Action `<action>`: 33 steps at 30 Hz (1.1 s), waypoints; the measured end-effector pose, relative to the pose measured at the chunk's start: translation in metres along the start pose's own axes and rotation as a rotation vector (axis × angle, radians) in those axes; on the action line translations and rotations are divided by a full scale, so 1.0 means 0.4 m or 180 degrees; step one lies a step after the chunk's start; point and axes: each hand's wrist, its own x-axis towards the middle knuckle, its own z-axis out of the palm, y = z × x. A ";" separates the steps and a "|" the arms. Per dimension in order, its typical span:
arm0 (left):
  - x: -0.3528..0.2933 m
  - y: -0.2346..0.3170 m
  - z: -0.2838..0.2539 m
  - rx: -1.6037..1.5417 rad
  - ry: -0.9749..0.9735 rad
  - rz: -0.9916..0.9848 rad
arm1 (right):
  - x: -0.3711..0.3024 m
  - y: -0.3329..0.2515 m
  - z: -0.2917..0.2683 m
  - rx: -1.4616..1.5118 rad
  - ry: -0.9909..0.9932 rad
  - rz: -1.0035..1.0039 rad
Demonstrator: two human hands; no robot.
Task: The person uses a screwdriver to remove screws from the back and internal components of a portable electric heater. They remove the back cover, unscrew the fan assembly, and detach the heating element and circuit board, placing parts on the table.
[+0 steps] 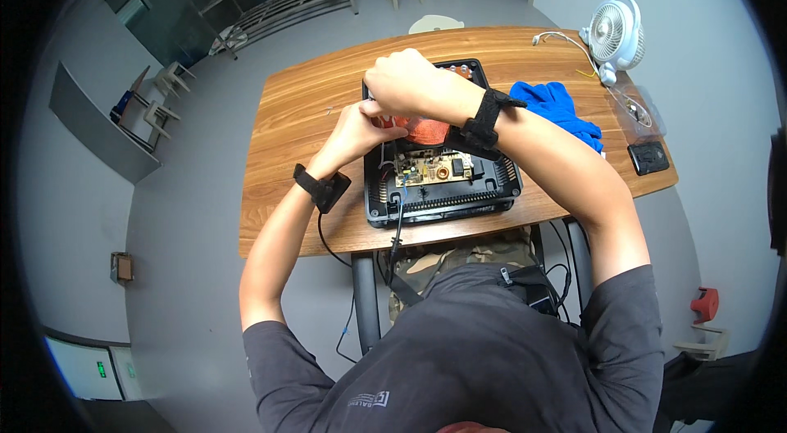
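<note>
An opened induction cooker (484,197) lies on the table, its black casing facing up with the insides showing. Within it sit a round orange-red coil (426,131) and, nearer to me, a tan circuit board (430,170) with small parts and wires. My left hand (357,136) is at the coil's left edge, thumb and fingers pinched together. Just beyond it, my right hand (410,87) arches over the far left part of the casing with its fingers curled down. What the fingertips of either hand hold is hidden. Black straps with small boxes circle both wrists.
A blue cloth (557,112) lies right of the cooker. Farther right are a white fan (615,33), a clear plastic bag (639,115) with a cable, and a black wallet-like object (648,158). A black cord (397,240) hangs over the table's near edge.
</note>
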 end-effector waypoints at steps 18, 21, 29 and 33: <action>-0.005 -0.004 0.000 -0.0168 0.0254 0.0058 | -0.027 0.014 0.021 0.0684 0.0419 -0.0154; -0.008 -0.017 0.007 0.0154 0.0171 -0.0037 | -0.023 -0.007 -0.004 0.0606 0.0156 0.0044; -0.003 -0.064 -0.013 -0.0113 0.0002 0.0132 | -0.022 0.012 0.033 0.0871 0.0503 -0.0012; -0.007 -0.030 -0.020 0.0028 -0.0111 -0.0149 | -0.010 0.023 0.040 0.1246 0.0448 0.0062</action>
